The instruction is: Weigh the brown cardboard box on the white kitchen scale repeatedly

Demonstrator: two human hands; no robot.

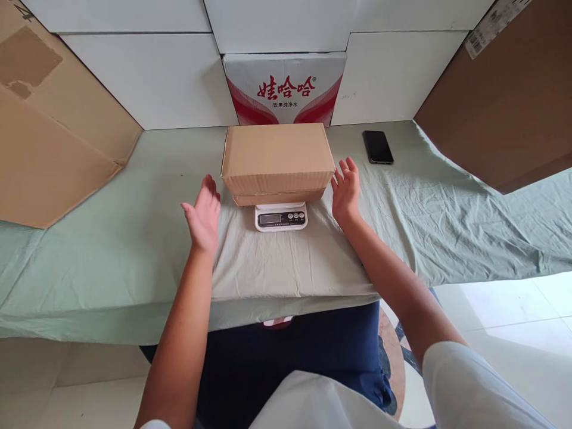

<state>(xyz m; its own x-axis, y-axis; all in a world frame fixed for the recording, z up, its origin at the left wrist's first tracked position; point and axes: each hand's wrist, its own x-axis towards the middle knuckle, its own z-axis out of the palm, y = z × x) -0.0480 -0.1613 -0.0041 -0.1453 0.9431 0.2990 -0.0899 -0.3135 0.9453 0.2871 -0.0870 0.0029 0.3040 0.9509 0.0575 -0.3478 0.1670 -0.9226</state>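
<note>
A closed brown cardboard box (277,149) rests on a white digital kitchen scale (281,226), hiding the scale's platform. Only the scale's front panel, with its small display and several buttons, shows below the box; I cannot read any figure on it. To the left of the box, my left hand (204,214) is open with palm turned inward and thumb apart, not touching it. My right hand (346,189) is open at the box's right side, its fingertips very close to the lower right corner; whether they touch, I cannot tell.
A black phone (378,147) lies at the back right on the green cloth (147,262). Behind the box stands a white and red carton (286,89) with Chinese lettering. Large cardboard pieces flank the table, one at left (58,137) and one at right (504,107).
</note>
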